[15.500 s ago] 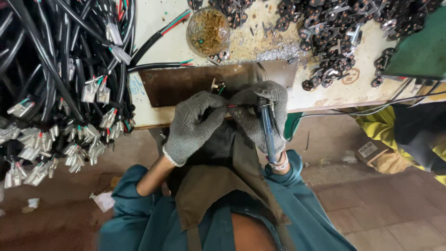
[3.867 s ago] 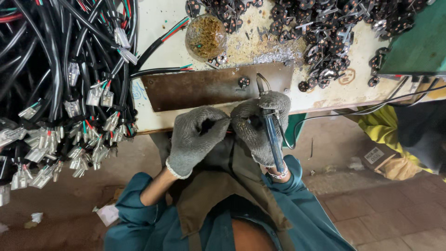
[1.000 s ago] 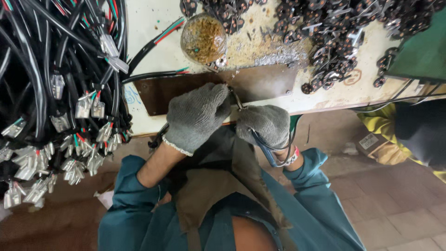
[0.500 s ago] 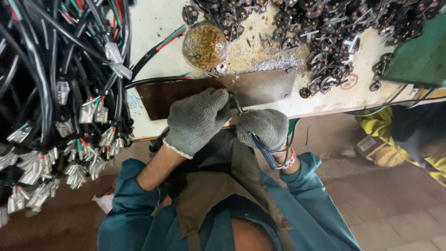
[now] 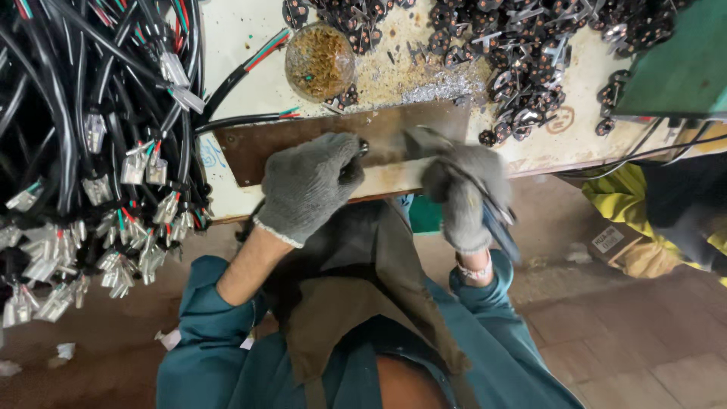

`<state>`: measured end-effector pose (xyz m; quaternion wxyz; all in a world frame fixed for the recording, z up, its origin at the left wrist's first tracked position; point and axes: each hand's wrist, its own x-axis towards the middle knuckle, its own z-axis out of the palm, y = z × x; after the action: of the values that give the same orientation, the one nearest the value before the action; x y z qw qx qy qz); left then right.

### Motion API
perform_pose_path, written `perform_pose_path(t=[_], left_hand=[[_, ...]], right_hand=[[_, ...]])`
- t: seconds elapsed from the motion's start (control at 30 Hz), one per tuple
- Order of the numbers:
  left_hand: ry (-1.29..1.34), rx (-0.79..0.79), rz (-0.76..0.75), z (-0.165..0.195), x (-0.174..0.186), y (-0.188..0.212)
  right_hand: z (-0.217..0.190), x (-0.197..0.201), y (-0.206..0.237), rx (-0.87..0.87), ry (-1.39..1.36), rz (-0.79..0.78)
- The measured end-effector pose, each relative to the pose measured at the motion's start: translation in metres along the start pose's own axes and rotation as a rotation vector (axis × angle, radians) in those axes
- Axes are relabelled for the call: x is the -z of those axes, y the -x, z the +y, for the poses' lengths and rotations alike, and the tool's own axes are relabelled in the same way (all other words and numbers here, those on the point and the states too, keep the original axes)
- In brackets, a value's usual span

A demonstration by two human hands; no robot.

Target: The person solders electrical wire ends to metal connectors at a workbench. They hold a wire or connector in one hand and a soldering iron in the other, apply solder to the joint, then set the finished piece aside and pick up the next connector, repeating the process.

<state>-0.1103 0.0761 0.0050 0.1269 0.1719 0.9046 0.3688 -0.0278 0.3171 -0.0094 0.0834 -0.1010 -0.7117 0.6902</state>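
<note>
Grey-gloved, the left hand [image 5: 310,185] is pinched on a small dark part [image 5: 363,145], just left of the blurred right hand [image 5: 466,189] gripping blue-handled pliers [image 5: 496,223].

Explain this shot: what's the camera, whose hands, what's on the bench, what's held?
The single view comes from a camera worn on the person's head, looking straight down, so the bench is at the top and their lap below. There is no machine, only two hands in grey knit gloves. The left hand rests at the near edge of a brown plate and pinches a small dark part. The right hand, blurred, grips a blue-handled tool; its tip is too smeared to identify. On the bench lie a round dish of small brownish bits, a heap of dark metal parts and silvery shavings. Bundles of black cables with white connectors hang at the left.
</note>
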Motion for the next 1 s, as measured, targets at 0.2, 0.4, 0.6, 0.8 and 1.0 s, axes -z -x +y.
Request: perform_pose_path(t=[0.2,0.4,0.6,0.8,1.0], left_hand=[[-0.021,0.039,0.04,0.007,0.012,0.004],[-0.061,0.103,0.003,0.016,0.002,-0.001],[0.03,0.037,0.044,0.009,0.001,-0.004],[0.01,0.043,-0.025,0.003,-0.005,-0.002],[0.009,0.117,-0.089,0.002,-0.005,-0.003]], right_hand=[[-0.01,-0.01,0.013,0.087,0.386,-0.095],[-0.005,-0.019,0.005,0.049,0.408,-0.035],[-0.029,-0.026,-0.003,0.042,0.422,-0.043],[-0.011,-0.052,-0.019,0.091,0.456,0.017],[-0.019,-0.07,-0.031,0.158,0.658,-0.198]])
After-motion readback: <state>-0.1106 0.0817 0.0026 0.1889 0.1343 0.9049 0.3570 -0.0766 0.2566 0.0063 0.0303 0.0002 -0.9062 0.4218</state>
